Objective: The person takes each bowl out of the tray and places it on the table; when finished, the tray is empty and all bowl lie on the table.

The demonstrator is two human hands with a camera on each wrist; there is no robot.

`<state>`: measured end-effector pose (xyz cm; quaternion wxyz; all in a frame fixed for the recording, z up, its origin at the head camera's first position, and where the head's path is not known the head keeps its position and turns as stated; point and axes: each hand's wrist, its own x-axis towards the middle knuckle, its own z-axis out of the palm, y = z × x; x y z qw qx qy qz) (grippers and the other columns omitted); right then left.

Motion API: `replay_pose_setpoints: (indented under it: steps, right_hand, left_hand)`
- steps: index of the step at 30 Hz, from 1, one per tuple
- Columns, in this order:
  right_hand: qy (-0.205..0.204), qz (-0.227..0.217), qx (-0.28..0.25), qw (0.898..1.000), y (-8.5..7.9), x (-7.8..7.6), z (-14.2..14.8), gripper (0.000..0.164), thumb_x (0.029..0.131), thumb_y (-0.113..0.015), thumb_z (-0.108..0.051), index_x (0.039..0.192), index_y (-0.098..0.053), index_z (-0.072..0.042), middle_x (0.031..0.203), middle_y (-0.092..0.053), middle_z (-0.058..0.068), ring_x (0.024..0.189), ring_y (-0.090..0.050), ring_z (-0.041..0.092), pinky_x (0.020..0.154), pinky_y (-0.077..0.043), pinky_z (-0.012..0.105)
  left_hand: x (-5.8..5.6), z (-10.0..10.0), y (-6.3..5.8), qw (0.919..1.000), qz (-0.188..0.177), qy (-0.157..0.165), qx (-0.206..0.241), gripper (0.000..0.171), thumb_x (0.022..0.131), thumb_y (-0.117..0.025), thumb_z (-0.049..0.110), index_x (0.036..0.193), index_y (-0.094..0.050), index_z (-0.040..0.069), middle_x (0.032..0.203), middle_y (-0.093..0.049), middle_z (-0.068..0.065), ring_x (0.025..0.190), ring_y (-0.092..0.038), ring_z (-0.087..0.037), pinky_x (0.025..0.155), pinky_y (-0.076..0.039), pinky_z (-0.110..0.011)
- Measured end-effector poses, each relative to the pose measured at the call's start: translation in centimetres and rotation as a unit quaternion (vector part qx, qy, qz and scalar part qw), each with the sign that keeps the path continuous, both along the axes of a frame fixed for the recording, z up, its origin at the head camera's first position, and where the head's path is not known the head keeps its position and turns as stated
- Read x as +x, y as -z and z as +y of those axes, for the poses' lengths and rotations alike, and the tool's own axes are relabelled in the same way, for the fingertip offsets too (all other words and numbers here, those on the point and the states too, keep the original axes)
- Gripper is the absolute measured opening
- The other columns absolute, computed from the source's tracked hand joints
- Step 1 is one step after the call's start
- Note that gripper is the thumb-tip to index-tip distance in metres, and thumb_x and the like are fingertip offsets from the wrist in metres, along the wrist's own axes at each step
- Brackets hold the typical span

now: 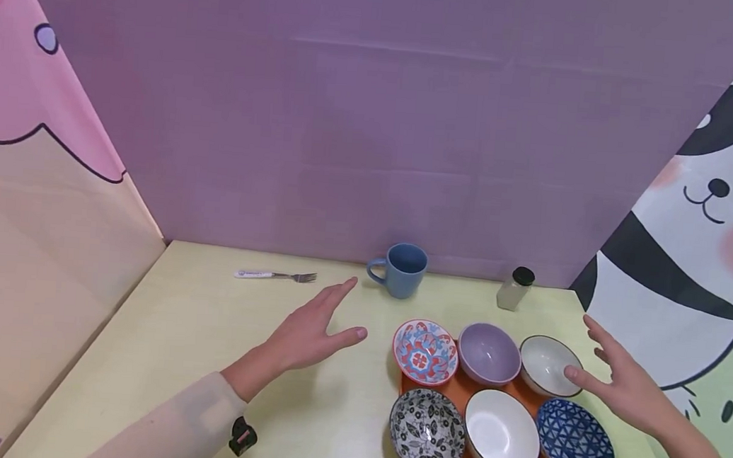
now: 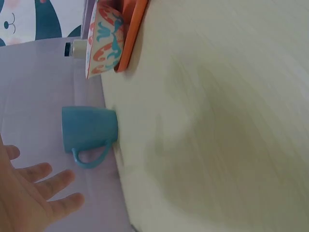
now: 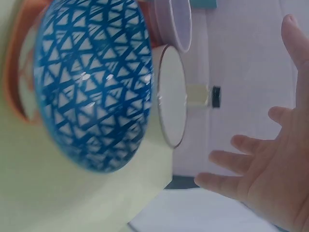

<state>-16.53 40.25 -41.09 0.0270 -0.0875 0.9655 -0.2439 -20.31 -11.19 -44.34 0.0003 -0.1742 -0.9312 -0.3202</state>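
Observation:
My left hand (image 1: 308,333) hovers over the table with fingers extended and thumb apart, holding nothing. Beyond its fingertips stands a blue mug (image 1: 405,273), its handle toward the left. Near the white bowl with a dark rim (image 1: 551,366), my right hand (image 1: 628,389) is held in the air, fingers spread and nothing in them. An orange tray (image 1: 457,389) bears several bowls: a red-and-blue patterned bowl (image 1: 425,351), a purple bowl (image 1: 489,353), a black floral bowl (image 1: 427,432), a plain white bowl (image 1: 502,431) and a blue triangle-patterned bowl (image 3: 94,82).
A fork with a white handle (image 1: 274,276) lies at the back left of the table (image 1: 160,356). At the back right is a small jar with a black lid (image 1: 515,289). A purple backdrop (image 1: 373,130) rises behind the table, with cartoon-printed sheets on both sides.

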Motion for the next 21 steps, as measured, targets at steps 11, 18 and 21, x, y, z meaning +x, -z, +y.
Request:
replay_pose_setpoints:
  steps: [11, 18, 21]
  right_hand:
    - [0.046, -0.091, -0.072, 0.992, 3.1, 0.3, 3.3, 0.092, 0.107, -0.053, -0.040, 0.163, 0.010, -0.003, 0.154, -0.021, 0.046, 0.130, -0.038, 0.069, 0.090, -0.053, 0.071]
    - [0.072, -0.138, -0.146, 0.977, 5.0, 0.3, 4.5, 0.090, 0.108, -0.051, -0.041, 0.163, 0.010, -0.004, 0.157, -0.019, 0.043, 0.131, -0.041, 0.066, 0.087, -0.061, 0.057]
    - [0.086, -0.167, -0.160, 0.969, 5.9, 0.3, 4.7, 0.090, 0.107, -0.050, -0.044, 0.163, 0.009, -0.005, 0.159, -0.017, 0.041, 0.134, -0.041, 0.064, 0.089, -0.061, 0.056]
  left_hand:
    - [-0.9, 2.1, 2.0, 0.9945, -0.079, 0.017, 0.067, 0.085, 0.094, -0.058, 0.066, 0.164, -0.026, 0.030, 0.159, -0.044, -0.002, 0.130, -0.060, -0.030, 0.109, -0.049, -0.055]
    - [-1.3, 3.6, 4.2, 0.9791, -0.154, 0.040, 0.127, 0.079, 0.100, -0.056, 0.059, 0.164, -0.027, 0.022, 0.151, -0.051, -0.016, 0.126, -0.063, -0.032, 0.104, -0.053, -0.054]
    - [-1.1, 4.2, 5.2, 0.9732, -0.178, 0.048, 0.137, 0.078, 0.101, -0.056, 0.056, 0.163, -0.027, 0.019, 0.151, -0.051, -0.017, 0.127, -0.062, -0.033, 0.103, -0.054, -0.052]
